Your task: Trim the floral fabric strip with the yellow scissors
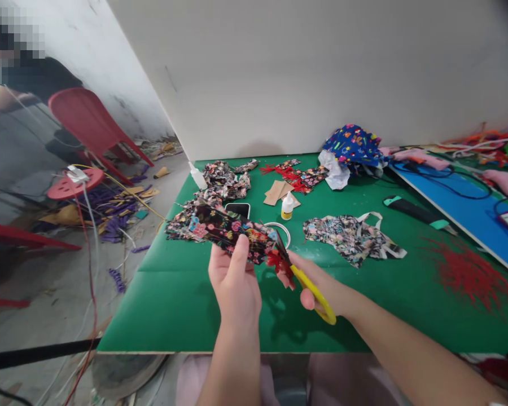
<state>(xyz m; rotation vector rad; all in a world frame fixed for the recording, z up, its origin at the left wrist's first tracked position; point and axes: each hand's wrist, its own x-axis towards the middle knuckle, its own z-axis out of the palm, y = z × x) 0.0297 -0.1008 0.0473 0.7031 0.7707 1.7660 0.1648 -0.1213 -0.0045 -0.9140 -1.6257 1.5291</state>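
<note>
My left hand (pixel 233 277) is closed on a dark floral fabric piece (pixel 224 228), held up over the green table (pixel 186 304). A red fringe (pixel 274 260) hangs from the fabric's right end. My right hand (pixel 317 285) grips yellow-handled scissors (pixel 309 285), whose blades reach up to the fabric beside the red fringe. Just behind the fabric lie a phone (pixel 238 209) and a white tape ring (pixel 283 230).
On the table lie floral fabric scraps (pixel 224 180), a floral mask with white straps (pixel 353 237), a small glue bottle (pixel 287 206), cardboard bits (pixel 279 192), blue printed fabric (pixel 353 144), a utility knife (pixel 419 213), red thread clippings (pixel 469 276) and a blue board (pixel 461 208). Red chairs (pixel 88 124) stand left.
</note>
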